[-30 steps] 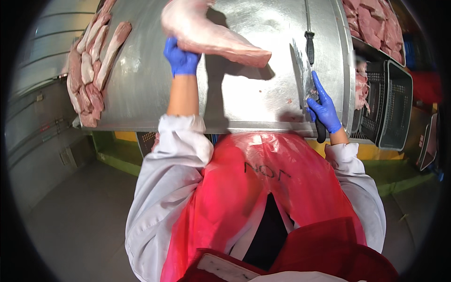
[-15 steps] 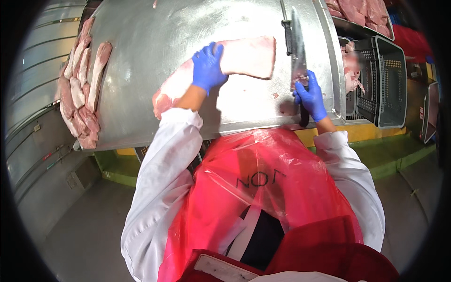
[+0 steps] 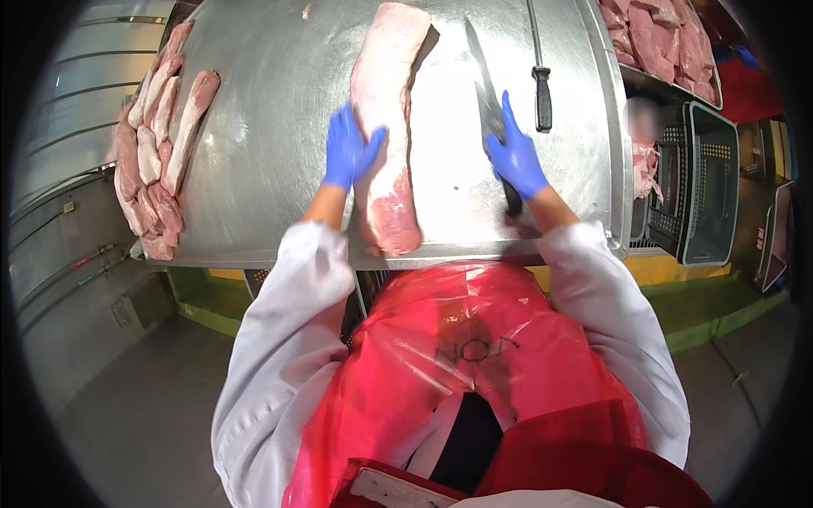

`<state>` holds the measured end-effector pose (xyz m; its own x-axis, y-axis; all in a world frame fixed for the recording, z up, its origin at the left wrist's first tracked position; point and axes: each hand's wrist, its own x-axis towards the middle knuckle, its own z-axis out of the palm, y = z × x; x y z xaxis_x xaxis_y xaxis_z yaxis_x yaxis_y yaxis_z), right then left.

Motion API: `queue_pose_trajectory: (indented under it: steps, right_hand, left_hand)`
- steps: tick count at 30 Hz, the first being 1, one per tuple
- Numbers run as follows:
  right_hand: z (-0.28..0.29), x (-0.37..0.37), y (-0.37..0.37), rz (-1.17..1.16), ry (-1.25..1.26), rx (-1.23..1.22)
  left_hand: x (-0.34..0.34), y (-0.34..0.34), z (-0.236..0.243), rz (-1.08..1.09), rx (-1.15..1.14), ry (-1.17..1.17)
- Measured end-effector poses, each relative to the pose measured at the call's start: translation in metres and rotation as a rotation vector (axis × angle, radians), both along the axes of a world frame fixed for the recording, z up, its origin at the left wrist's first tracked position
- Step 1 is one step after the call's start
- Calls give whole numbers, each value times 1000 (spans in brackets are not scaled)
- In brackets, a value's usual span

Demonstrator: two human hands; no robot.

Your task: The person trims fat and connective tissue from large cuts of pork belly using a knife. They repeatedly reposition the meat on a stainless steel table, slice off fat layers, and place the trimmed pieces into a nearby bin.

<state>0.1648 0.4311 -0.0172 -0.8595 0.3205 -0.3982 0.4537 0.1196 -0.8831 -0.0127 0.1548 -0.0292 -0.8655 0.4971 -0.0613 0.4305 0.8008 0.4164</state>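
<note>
A long pale slab of meat [image 3: 389, 110] lies lengthwise on the metal table, its near end close to the front edge. My left hand [image 3: 349, 151], blue-gloved, rests at its left side with the thumb on the meat and the fingers apart. To the right, a long knife [image 3: 512, 200] with a black handle lies on the table, blade pointing away. A second blade tip shows beside its blade; I cannot tell whether it is another knife. Over the knife is my blue-gloved right hand [image 3: 515, 161], fingers stretched out, not wrapped round the handle.
A sharpening steel [image 3: 542, 97] lies right of the knife. Several meat strips [image 3: 157, 157] are heaped at the table's left edge. Beyond the right edge stand grey crates [image 3: 710, 186], some meat trimmings [image 3: 645, 169] and a tray of meat pieces [image 3: 656, 42].
The slab has turned from lying crosswise to lengthwise. The knife has moved left, and my right hand has opened from its hold on it. My left hand has shifted slightly left and nearer.
</note>
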Motion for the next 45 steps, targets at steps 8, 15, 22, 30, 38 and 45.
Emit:
queue_pose_trajectory:
  steps: [8,15,22,30,38,45]
  right_hand:
    - [-18,-194,-36,-67,-68,344]
    - [-14,-230,-6,26,-98,354]
    - [-42,-173,-38,71,86,354]
    - [-17,-206,-25,280,-94,246]
    - [6,-185,-37,251,-202,144]
    - [-40,-62,-105,155,7,24]
  left_hand:
    - [-81,62,-49,-214,119,166]
    - [-86,71,-41,-293,74,183]
    - [-95,68,-47,-253,118,188]
    - [-104,76,-47,-204,109,239]
    - [-108,88,-51,-186,78,282]
    - [-114,72,-68,-226,148,303]
